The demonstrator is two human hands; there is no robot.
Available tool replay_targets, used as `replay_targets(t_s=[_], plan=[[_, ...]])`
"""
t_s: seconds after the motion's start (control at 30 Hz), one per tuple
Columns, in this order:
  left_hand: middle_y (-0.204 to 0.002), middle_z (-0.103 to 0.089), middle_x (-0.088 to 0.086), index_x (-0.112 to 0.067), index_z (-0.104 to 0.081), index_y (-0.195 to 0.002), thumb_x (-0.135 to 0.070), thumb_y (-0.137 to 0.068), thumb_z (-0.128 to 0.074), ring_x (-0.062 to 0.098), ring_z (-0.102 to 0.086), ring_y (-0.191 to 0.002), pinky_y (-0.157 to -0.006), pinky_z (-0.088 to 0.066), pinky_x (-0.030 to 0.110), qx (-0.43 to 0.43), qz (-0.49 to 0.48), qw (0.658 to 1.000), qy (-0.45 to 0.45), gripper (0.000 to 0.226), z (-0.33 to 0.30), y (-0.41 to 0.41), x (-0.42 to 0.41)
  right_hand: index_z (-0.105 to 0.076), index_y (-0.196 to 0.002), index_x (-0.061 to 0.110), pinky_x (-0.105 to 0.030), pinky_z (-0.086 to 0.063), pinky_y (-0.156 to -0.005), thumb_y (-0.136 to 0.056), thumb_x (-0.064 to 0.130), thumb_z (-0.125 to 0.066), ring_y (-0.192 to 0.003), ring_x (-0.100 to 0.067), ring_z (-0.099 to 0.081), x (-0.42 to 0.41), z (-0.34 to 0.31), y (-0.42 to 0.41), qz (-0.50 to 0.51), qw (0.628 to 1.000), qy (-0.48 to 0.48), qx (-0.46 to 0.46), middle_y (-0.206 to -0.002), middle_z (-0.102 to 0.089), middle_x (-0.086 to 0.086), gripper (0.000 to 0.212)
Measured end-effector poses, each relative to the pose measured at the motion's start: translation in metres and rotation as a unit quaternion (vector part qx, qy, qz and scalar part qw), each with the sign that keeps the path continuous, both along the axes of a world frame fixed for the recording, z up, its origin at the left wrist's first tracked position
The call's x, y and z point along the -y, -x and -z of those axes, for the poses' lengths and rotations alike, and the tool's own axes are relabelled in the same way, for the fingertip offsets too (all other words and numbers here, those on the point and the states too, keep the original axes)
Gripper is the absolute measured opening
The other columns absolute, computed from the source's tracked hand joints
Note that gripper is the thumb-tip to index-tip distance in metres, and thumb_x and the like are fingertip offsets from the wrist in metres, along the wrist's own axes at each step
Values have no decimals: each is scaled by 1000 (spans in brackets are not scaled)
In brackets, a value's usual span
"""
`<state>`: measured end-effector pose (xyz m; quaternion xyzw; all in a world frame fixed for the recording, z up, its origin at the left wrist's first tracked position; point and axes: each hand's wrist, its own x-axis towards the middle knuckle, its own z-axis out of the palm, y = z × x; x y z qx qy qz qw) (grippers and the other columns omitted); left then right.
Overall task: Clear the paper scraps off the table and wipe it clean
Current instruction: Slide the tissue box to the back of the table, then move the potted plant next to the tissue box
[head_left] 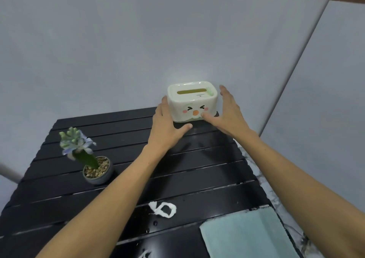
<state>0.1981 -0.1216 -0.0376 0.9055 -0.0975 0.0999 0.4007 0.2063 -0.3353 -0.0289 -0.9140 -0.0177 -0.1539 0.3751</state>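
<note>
Both arms outstretched; left hand [165,127] and right hand [227,113] flanking tissue box [192,103], fingers spread apart, not clamped.

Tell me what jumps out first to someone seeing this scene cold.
The cream tissue box with a cartoon face stands at the far edge of the black slatted table, with the left hand and right hand open on either side of it. A white paper scrap lies near the front, beside a teal cloth. A potted plant stands at the left.
</note>
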Motion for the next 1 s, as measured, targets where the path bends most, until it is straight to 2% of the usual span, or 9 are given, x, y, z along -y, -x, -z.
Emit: replay_targets(t_s=[0.07, 0.13, 0.2, 0.3, 0.37, 0.53, 0.77, 1.0], plan=[[-161, -22, 4, -19, -9, -157, -48, -80, -78, 23, -23, -147, -112, -22, 30, -2, 10, 1000, -11, 108, -6, 20, -9, -23, -154, 26, -32, -34, -107, -81, 46, -76, -133, -13, -36, -12, -8, 21, -16, 1000, 8, 7, -154, -36, 0, 92], [-164, -19, 3, -18, -11, -158, -55, -81, -73, 21, -18, -150, -113, -17, 28, -13, 13, 1000, -23, 105, -10, 42, -20, -25, -154, 25, -38, -38, -110, -82, 53, -73, -138, -18, -37, -27, -13, 42, -22, 999, 20, -10, -155, -36, -1, 91], [-165, -18, 2, -19, -13, -159, -59, -83, -69, 21, -16, -151, -117, -20, 34, -29, 9, 999, -31, 103, -15, 67, -33, -26, -155, 24, -41, -36, -112, -83, 58, -70, -141, -20, -35, -43, -17, 63, -31, 999, 35, -27, -157, -35, -1, 91], [-161, -26, 3, -21, -18, -157, -61, -85, -65, 22, -26, -147, -115, -32, 41, -30, -8, 999, -44, 95, -22, 106, -56, -28, -154, 26, -40, -35, -111, -82, 61, -67, -143, -19, -34, -66, -25, 94, -43, 998, 30, -37, -159, -34, 1, 89], [-158, -31, 2, -21, -20, -157, -62, -86, -62, 21, -31, -144, -112, -35, 40, -31, -18, 998, -54, 92, -26, 132, -74, -28, -154, 27, -40, -33, -112, -83, 61, -68, -145, -18, -32, -81, -30, 112, -60, 997, 19, -38, -160, -33, 2, 88], [-155, -35, -1, -20, -28, -154, -62, -88, -60, 17, -33, -142, -109, -33, 33, -35, -44, 996, -68, 84, -23, 182, -121, -31, -153, 26, -36, -33, -112, -82, 64, -64, -143, -16, -35, -115, -33, 143, -94, 994, 25, -54, -157, -37, 5, 87], [-146, -41, 0, -18, -41, -144, -56, -87, -65, 21, -42, -133, -104, -38, 33, -35, -101, 991, -78, 73, -8, 197, -175, -30, -154, 23, -33, -30, -113, -86, 60, -63, -146, -15, -30, -159, -23, 155, -128, 986, 64, -81, -160, -31, 4, 84], [-149, -37, 5, -14, -35, -148, -50, -85, -71, 26, -44, -132, -102, -43, 39, -75, -128, 986, -70, 81, 3, 176, -193, -31, -154, 23, -36, -34, -114, -87, 59, -62, -145, -16, -32, -182, -7, 150, -152, 978, 80, -116, -160, -32, 4, 82]])
